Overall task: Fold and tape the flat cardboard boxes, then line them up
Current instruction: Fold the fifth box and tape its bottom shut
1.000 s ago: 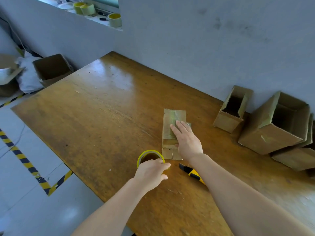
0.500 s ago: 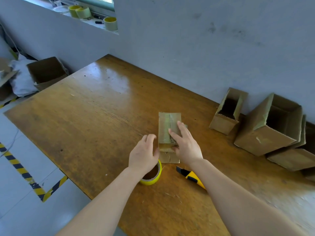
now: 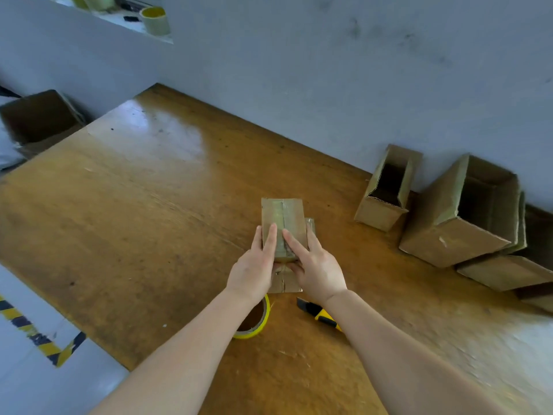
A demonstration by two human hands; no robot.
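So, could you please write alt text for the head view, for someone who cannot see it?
A left hand and right hand press on a taped box on a table. A tape roll and yellow knife lie by the wrists; open boxes line the wall.

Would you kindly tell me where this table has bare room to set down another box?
The left half of the table is bare, from the taped box to the left edge. It is crowded at right, with open boxes along the wall, and the tape roll and utility knife lie on the box's near side.

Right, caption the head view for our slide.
Left hand and right hand press the taped cardboard box on the table.
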